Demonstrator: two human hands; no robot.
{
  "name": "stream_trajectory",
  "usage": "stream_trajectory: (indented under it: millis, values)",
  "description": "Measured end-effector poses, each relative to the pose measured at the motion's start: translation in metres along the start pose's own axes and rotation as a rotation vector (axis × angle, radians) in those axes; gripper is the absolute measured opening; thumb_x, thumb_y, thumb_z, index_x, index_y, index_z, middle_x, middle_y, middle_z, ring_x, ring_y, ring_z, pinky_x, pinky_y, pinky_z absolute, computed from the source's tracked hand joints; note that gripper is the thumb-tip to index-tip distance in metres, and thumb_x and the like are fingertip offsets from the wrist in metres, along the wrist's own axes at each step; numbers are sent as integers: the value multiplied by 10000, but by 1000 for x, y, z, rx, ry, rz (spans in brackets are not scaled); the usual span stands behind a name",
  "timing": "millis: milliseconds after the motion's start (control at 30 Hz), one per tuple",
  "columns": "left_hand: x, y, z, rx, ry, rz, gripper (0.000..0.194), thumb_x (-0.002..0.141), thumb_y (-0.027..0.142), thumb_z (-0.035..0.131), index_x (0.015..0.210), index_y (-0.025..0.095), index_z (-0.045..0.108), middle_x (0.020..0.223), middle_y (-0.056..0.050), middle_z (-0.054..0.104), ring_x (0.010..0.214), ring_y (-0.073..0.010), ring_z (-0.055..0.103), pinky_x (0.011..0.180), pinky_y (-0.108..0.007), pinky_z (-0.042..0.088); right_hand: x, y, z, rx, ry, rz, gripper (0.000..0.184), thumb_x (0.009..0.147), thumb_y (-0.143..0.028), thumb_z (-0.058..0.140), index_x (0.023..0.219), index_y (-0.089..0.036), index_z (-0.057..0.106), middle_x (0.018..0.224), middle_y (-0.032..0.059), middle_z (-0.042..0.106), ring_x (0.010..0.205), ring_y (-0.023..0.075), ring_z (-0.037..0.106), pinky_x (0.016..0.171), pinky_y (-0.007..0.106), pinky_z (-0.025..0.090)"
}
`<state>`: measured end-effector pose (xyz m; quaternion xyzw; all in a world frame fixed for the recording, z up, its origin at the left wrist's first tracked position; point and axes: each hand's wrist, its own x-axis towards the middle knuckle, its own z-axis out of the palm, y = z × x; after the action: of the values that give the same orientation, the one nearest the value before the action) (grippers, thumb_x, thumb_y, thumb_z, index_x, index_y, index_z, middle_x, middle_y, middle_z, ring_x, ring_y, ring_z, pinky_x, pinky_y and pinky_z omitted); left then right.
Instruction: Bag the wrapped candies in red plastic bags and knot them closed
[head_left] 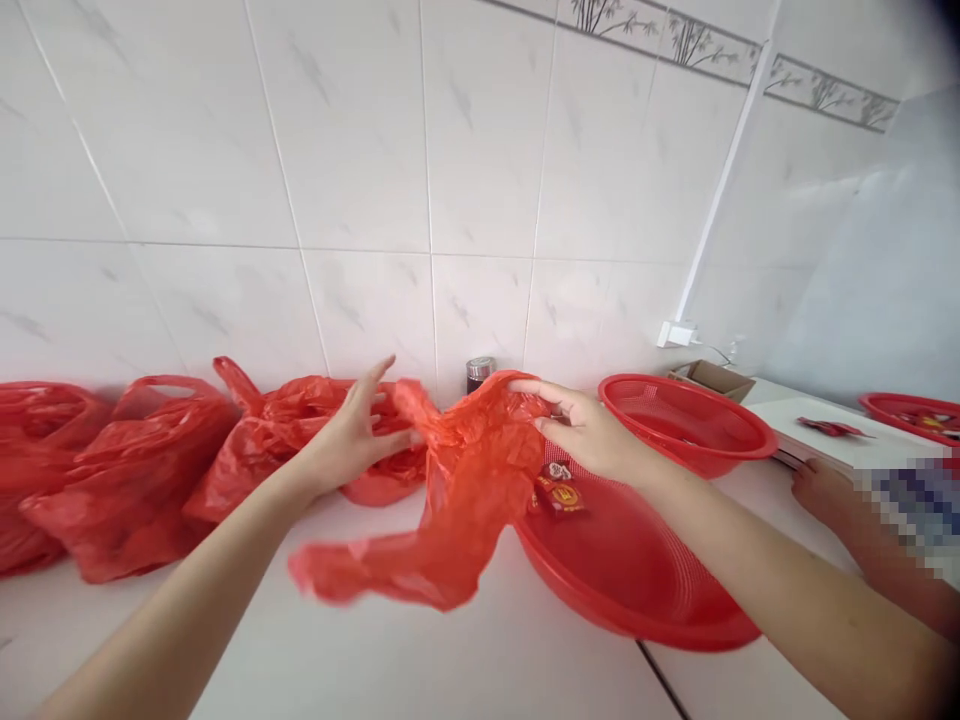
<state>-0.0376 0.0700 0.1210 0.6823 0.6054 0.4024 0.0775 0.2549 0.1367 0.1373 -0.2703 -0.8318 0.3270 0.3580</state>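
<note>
A thin red plastic bag (480,490) hangs crumpled in the air over the white table, one end trailing to the left. My right hand (581,425) pinches its upper right side between thumb and fingers. On the other side, my left hand (349,430) has its fingers spread, with the thumb at the bag's upper left edge; whether it touches the plastic is unclear. Just right of the bag sits a large red plastic basket (637,620), partly covered by my right forearm. A few small red wrapped packets (559,497) lie in it.
Filled red bags (142,470) line the wall at left. A dark jar with a metal lid (481,372) stands behind the held bag. Another red basket (690,440) and a cardboard box (712,378) are at right, near another person's hand (821,488).
</note>
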Motion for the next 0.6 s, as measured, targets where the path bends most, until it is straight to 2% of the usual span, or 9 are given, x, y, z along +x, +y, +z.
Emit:
stream_trajectory:
  millis: [33, 100, 167, 200, 300, 367, 400, 500, 600]
  values:
    - [-11, 9, 0, -24, -54, 38, 853, 746, 380, 715, 1483, 316, 289, 1538, -90, 355, 1353, -320, 404, 1062, -467, 397, -3, 2, 4, 27, -62, -1, 565, 829, -99, 441, 1350, -301, 525, 1133, 2, 656, 870, 151, 641, 766, 300, 530]
    - [-32, 24, 3, -122, -207, 77, 583, 756, 341, 683, 1315, 274, 530, 1475, -73, 441, 1330, -300, 426, 1074, -433, 378, -7, 8, 12, 32, -179, -7, 600, 818, -65, 422, 1356, -312, 517, 1203, 0, 635, 1006, 164, 633, 858, 320, 520]
    - [-48, 34, 9, -265, -265, -37, 268, 825, 352, 570, 1037, 210, 652, 1169, -75, 643, 1073, -259, 604, 901, -382, 488, -8, 14, 21, -90, -239, 3, 592, 778, -31, 452, 1280, -311, 591, 1238, 8, 617, 1095, 189, 607, 928, 348, 495]
    - [-54, 36, 11, -317, -234, -129, 226, 842, 360, 525, 936, 193, 644, 980, -57, 669, 899, -227, 638, 774, -347, 510, -8, 15, 26, -176, -234, 19, 557, 762, -23, 472, 1216, -299, 637, 1258, 21, 603, 1128, 208, 591, 953, 367, 479]
    - [-67, 36, 18, -302, -69, -320, 188, 795, 369, 549, 771, 183, 566, 677, 17, 553, 601, -147, 520, 546, -268, 404, -11, 2, 39, -314, -25, 14, 337, 811, -77, 504, 1043, -234, 692, 1234, 64, 591, 1110, 222, 585, 953, 384, 462]
    - [-73, 34, 21, -261, -45, -351, 190, 740, 352, 603, 698, 183, 526, 624, 39, 486, 543, -119, 436, 500, -247, 324, -18, -19, 52, -229, 134, -74, 217, 890, -168, 479, 999, -215, 660, 1128, 57, 623, 1009, 181, 611, 881, 339, 486]
    - [-76, 34, 23, -253, -47, -365, 199, 722, 344, 619, 675, 184, 510, 605, 47, 456, 525, -109, 400, 489, -242, 291, -23, -30, 60, -169, 153, -123, 179, 914, -214, 475, 988, -219, 637, 1054, 37, 644, 944, 158, 623, 830, 308, 497]
    - [-85, 37, 25, -272, -89, -394, 244, 720, 322, 613, 609, 197, 436, 557, 67, 364, 491, -90, 322, 473, -238, 229, -42, -46, 90, -93, -48, -176, 109, 928, -269, 497, 984, -235, 584, 925, -9, 670, 840, 131, 635, 730, 256, 488]
    - [-95, 37, 21, -330, -181, -413, 271, 746, 335, 603, 586, 197, 435, 551, 56, 394, 503, -101, 367, 489, -245, 285, -57, -26, 121, -336, -221, -140, 127, 920, -226, 502, 1018, -220, 582, 932, 15, 673, 783, 154, 639, 661, 260, 451]
